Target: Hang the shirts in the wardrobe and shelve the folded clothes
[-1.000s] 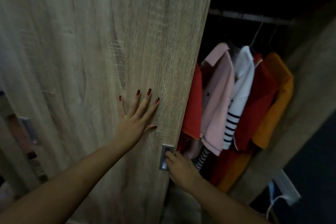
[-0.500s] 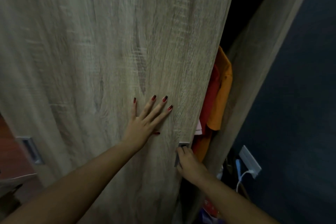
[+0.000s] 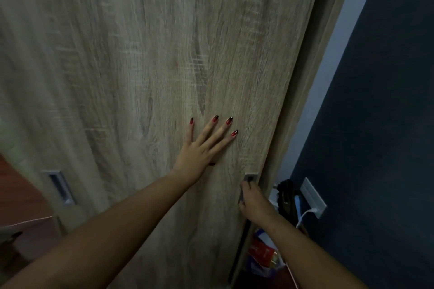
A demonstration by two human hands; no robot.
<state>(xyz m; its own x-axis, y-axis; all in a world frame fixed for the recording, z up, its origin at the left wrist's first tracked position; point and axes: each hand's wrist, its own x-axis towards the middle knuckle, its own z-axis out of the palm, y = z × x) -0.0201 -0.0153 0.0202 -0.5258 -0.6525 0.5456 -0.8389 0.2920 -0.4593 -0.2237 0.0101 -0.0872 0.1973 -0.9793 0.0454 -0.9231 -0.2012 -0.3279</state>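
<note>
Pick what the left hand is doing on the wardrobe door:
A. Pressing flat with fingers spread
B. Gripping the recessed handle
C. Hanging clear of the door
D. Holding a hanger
A: the left hand lies palm-flat, fingers spread, on the wardrobe door.

Two bare arms reach forward: the left hand (image 3: pixel 199 148) is flat with red-nailed fingers (image 3: pixel 212 130) spread, and the right hand (image 3: pixel 252 202), lower, has its fingers curled.

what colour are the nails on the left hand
Red shading to dark tips, seen on the left hand spread flat on the wardrobe door in the head view.
</note>
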